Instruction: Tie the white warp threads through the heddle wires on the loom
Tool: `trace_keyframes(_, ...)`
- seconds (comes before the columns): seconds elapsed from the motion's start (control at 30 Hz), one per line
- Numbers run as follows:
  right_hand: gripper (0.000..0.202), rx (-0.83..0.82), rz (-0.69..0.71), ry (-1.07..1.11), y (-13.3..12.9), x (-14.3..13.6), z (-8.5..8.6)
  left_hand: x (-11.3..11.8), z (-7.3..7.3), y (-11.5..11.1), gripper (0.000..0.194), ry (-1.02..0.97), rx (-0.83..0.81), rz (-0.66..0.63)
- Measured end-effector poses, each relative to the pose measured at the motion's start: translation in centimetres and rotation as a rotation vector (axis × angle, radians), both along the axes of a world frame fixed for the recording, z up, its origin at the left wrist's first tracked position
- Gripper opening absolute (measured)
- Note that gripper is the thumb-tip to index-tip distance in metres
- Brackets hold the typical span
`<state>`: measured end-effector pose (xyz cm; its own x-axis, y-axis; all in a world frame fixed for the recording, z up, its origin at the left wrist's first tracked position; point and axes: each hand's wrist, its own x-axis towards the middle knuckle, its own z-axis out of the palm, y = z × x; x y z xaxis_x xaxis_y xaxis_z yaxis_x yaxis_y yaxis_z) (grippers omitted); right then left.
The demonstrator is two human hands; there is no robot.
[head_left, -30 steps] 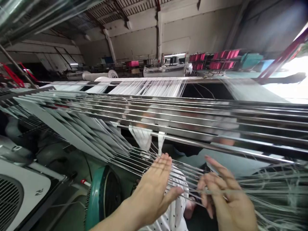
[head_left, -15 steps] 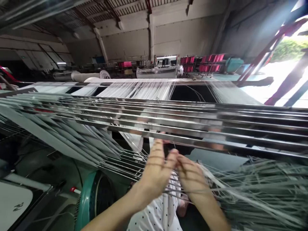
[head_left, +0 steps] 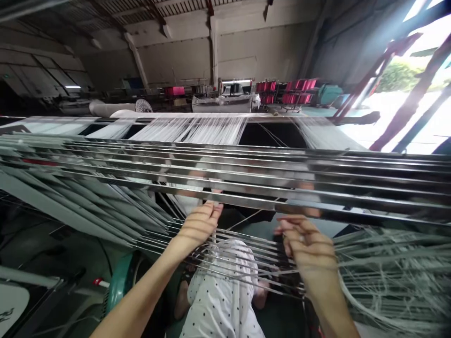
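Observation:
My left hand (head_left: 200, 223) is just under the lowest of the long shiny metal bars (head_left: 243, 199), with its fingertips pinched together. To the right, my right hand (head_left: 312, 244) is held with its fingers curled and thumb against them. Whatever is in either pinch is too fine to make out. One pale thread (head_left: 246, 218) slants between the hands. Below them run thin metal rods (head_left: 246, 256), which cross over my knees. Beside my right wrist lies a dense bunch of grey-white strands (head_left: 394, 277).
White warp threads (head_left: 218, 129) stretch behind the bars. Grey flat strips (head_left: 102, 206) hang at the left. A green round-bodied machine, perhaps a fan (head_left: 121, 277), stands at lower left. Racks of pink spools (head_left: 298, 89) stand at the back.
My hands were close together at the middle and have moved apart, left hand to the left, right hand to the right. The view has shifted slightly.

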<state>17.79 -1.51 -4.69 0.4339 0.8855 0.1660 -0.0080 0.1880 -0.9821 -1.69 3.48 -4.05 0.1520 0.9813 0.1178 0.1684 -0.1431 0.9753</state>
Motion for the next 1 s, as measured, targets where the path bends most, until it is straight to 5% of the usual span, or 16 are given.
trace_keyframes(0.13, 0.035, 0.011, 0.017, 0.2, -0.4, -0.8, 1.5, 0.9, 0.7, 1.6, 0.027, 0.052, -0.067, -0.073)
trace_keyframes(0.23, 0.031, 0.014, 0.027, 0.286, 0.2, -2.3, 2.2, 3.0, 2.6, -0.9, 0.029, 0.046, -0.048, -0.078)
trace_keyframes(0.4, 0.032, 0.031, 0.053, 0.358, 0.8, -3.0, 2.4, 3.6, 5.1, -5.7, 0.025, 0.316, 0.326, -0.298)
trace_keyframes(0.6, 0.028, 0.063, -0.034, 0.34, -3.7, -1.7, 2.5, -0.4, 0.8, -2.8, 0.037, 0.56, 0.315, 0.084)
trace_keyframes(0.73, 0.017, 0.239, -0.102, 0.266, -6.8, -1.7, 2.9, -1.2, -0.6, -0.3, 0.036, 0.525, 0.316, 0.161)
trace_keyframes(0.87, 0.017, 0.008, -0.05, 0.343, -8.3, -2.5, 1.8, 0.0, 1.8, -1.5, 0.025, 0.435, 0.405, 0.074)
trace_keyframes(0.97, 0.017, 0.0, -0.095, 0.278, -8.7, -2.8, 1.1, 0.8, 4.4, -5.5, 0.025, 0.348, 0.476, -0.069)
trace_keyframes(1.0, 0.017, 0.014, -0.055, 0.224, -8.7, -2.8, 1.1, 1.0, 5.2, -7.0, 0.026, 0.281, 0.492, -0.209)
